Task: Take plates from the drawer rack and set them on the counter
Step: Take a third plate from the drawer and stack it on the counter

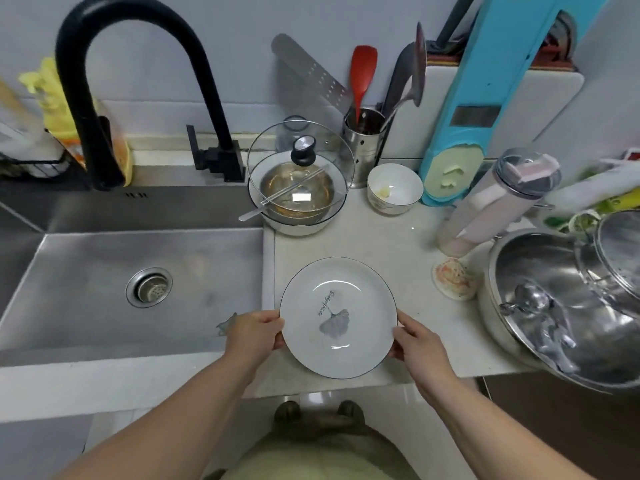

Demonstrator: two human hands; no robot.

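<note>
A white plate (337, 317) with a thin dark rim and a grey leaf print lies level over the near part of the pale counter (391, 244), just right of the sink. My left hand (254, 332) grips its left rim, thumb on top. Opposite it, my right hand (417, 341) holds the right rim. I cannot tell whether the plate rests on the counter or hovers just above it. No drawer rack is in view.
A steel sink (114, 282) with a black faucet (104, 91) fills the left. Behind the plate stand a white bowl with a glass lid (299, 188), a small bowl (394, 188) and a utensil holder (363, 143). A steel pot (561, 306) and a bottle (498, 202) crowd the right.
</note>
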